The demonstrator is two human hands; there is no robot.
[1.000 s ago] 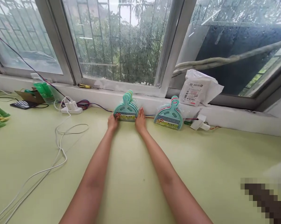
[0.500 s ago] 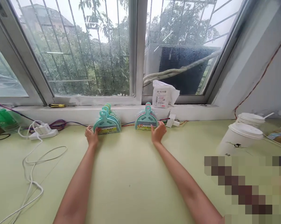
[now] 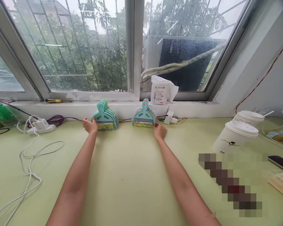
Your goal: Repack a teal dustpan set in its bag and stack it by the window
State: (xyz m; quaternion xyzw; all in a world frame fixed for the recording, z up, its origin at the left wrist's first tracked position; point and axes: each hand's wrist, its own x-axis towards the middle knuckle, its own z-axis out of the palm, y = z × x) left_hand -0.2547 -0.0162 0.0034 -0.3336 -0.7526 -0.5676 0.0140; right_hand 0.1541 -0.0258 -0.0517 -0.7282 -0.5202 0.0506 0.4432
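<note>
Observed: 2 bare forearms in view, no sleeves visible up to the bottom edge of the frame. Left hand point(image 3: 89, 125) and right hand point(image 3: 159, 131) ungloved. No watch, bracelet or ring visible on either wrist or on the visible fingers. Fingernails too small to assess.

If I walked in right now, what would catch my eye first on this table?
Two stacks of turquoise mini dustpans stand against the window ledge: the left stack touched by the left hand, the right stack by the right hand. Two lidded white paper cups sit at the right, and a white cable loops over the green table at the left.
</note>
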